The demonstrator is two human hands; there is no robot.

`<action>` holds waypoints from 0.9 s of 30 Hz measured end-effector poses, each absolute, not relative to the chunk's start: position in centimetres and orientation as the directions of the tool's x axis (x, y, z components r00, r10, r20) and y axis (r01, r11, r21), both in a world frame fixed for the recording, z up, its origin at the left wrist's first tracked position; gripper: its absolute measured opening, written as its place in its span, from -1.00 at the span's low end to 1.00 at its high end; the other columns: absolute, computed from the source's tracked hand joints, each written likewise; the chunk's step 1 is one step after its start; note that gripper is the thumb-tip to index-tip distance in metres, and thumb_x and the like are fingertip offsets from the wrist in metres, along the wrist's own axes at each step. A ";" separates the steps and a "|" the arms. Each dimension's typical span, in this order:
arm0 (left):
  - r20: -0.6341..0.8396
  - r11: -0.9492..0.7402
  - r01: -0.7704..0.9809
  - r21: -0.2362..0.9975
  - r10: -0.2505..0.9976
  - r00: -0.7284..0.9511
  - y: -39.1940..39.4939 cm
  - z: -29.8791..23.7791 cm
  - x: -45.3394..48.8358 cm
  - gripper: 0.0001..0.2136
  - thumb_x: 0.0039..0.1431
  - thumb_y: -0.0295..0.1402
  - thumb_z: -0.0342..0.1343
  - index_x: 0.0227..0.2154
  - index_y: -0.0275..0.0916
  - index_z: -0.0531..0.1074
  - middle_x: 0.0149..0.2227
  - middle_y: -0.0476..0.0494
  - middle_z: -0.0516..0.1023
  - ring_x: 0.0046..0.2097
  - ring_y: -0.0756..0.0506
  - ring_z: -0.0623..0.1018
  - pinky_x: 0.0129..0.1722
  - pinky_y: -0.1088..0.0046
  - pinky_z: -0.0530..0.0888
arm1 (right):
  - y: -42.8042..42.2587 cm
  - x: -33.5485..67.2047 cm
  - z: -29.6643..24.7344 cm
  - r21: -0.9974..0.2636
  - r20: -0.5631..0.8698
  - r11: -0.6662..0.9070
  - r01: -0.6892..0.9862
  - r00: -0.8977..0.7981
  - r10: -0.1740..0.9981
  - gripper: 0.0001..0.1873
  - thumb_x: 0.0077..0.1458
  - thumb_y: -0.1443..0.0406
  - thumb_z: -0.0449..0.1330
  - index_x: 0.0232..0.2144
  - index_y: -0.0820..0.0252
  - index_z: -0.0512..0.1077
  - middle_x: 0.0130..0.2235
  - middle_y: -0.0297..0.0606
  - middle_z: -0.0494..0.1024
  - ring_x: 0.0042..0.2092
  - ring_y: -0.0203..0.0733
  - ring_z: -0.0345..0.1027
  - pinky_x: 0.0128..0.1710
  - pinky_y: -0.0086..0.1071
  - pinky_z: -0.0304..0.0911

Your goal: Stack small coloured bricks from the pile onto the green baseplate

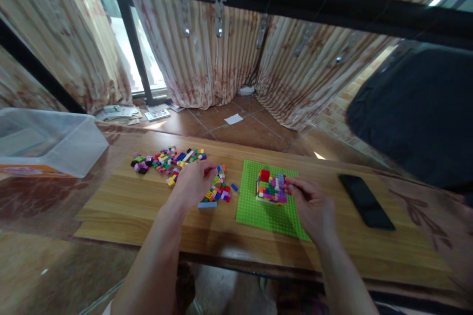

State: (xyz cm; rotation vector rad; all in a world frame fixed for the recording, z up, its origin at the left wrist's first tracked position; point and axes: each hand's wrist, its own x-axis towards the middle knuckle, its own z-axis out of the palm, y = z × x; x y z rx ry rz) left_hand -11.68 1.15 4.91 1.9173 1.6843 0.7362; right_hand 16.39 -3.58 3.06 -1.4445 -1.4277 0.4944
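A green baseplate (249,206) lies on the wooden board, and on it stands a small block build (271,189) of many colours, with a red brick (264,175) raised at its back left. My right hand (312,202) is at the right side of this build, thumb and fingers pinched together at its edge; whether a brick is between them is too small to tell. Over the pile of loose bricks (172,160) hovers my left hand (195,179), its fingertips drawn together and partly hidden. Just below it lies a long light-blue brick (207,204).
A black phone (365,202) rests on the wooden board (148,211), right of the baseplate. At the far left stands a clear plastic bin (70,142). A single blue brick (234,187) sits between pile and baseplate. A dark covered shape (414,118) fills the right side.
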 end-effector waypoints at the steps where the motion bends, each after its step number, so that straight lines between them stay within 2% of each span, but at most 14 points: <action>1: 0.086 -0.136 0.736 0.663 0.991 0.105 1.2 4.9 -11.5 -0.81 0.15 -0.34 0.06 -0.33 -0.19 0.59 -0.44 -0.07 0.60 -0.40 -0.04 0.50 -0.36 0.51 0.33 | -3.6 17.0 3.1 -0.820 0.360 0.200 0.536 0.212 0.908 -0.78 0.13 0.20 0.16 -0.30 0.16 0.56 -0.21 -0.17 0.55 -0.29 -0.17 0.47 -0.24 -0.22 0.42; 6: 0.087 -0.152 0.737 0.658 0.988 0.126 1.2 5.0 -10.6 -0.81 0.16 -0.36 0.05 -0.34 -0.17 0.59 -0.43 -0.07 0.59 -0.35 -0.06 0.51 -0.35 0.51 0.33 | -3.5 17.7 2.9 -0.678 0.419 0.234 0.697 0.104 0.902 -0.79 0.14 0.25 0.13 -0.31 0.14 0.56 -0.23 -0.17 0.59 -0.19 -0.11 0.47 -0.15 -0.20 0.39; 11: 0.081 -0.177 0.739 0.650 0.983 0.164 1.2 5.2 -10.3 -0.81 0.16 -0.34 0.05 -0.40 -0.18 0.57 -0.44 -0.07 0.58 -0.34 -0.07 0.51 -0.34 0.50 0.33 | -3.4 17.2 2.6 -0.616 0.414 0.251 0.747 0.036 0.910 -0.76 0.13 0.25 0.13 -0.20 0.11 0.55 -0.22 -0.19 0.63 -0.22 -0.11 0.49 -0.13 -0.18 0.39; 19: 0.077 -0.162 0.758 0.632 0.986 0.147 1.4 4.8 -10.9 -0.82 0.16 -0.37 0.04 -0.38 -0.17 0.57 -0.45 -0.07 0.57 -0.34 -0.06 0.50 -0.34 0.51 0.32 | -3.2 17.2 2.3 -0.609 0.379 0.253 0.752 -0.005 0.925 -0.73 0.12 0.26 0.15 -0.14 0.07 0.54 -0.25 -0.24 0.62 -0.27 -0.13 0.49 -0.19 -0.20 0.39; 27: 0.079 -0.163 0.771 0.615 0.986 0.145 1.3 5.0 -11.0 -0.81 0.17 -0.35 0.04 -0.40 -0.18 0.56 -0.45 -0.08 0.58 -0.36 -0.06 0.50 -0.33 0.50 0.33 | -3.2 17.0 2.3 -0.647 0.377 0.225 0.729 0.049 0.925 -0.74 0.11 0.25 0.17 -0.15 0.11 0.53 -0.24 -0.22 0.63 -0.27 -0.14 0.52 -0.19 -0.21 0.42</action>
